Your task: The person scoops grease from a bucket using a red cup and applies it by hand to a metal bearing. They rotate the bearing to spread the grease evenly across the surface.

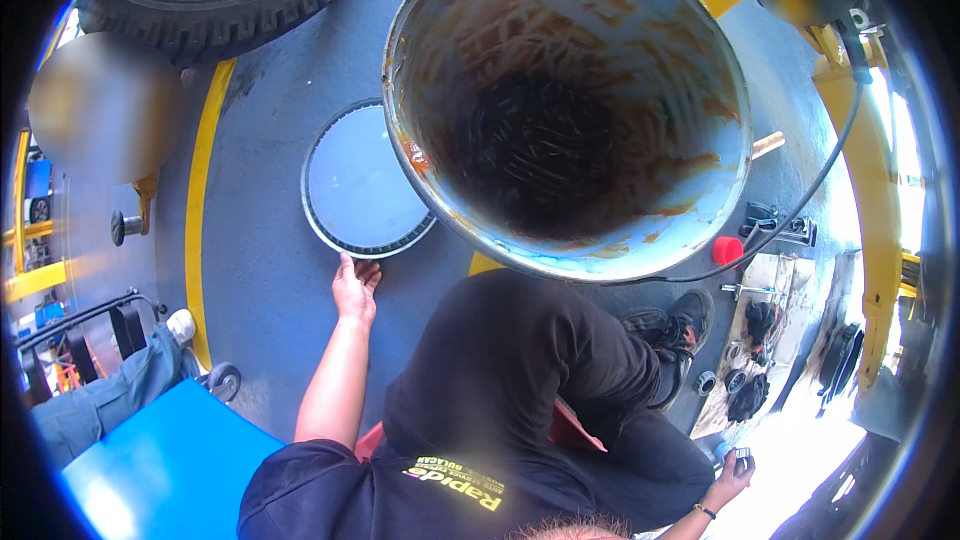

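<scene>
A round pale lid (366,180) with a dark ribbed rim is beside a large metal drum (420,160). My left hand (355,290) has its fingertips at the lid's near edge, seemingly pinching it. The drum's inner wall is smeared with brown grease, and its bottom is dark. Down at the right, beside my leg, my right hand (734,480) holds a small dark roller bearing (742,453), partly hidden by the fingers. Cardboard (765,290) with several rings and dark parts lies on the floor near my shoe (690,320).
A large tire (225,0) stands at the far left. A red cap (727,250) and a black hose (825,175) are right of the drum. A blue panel (170,470) and another person's sleeve (120,390) are at the near left. A yellow post (880,230) rises at right.
</scene>
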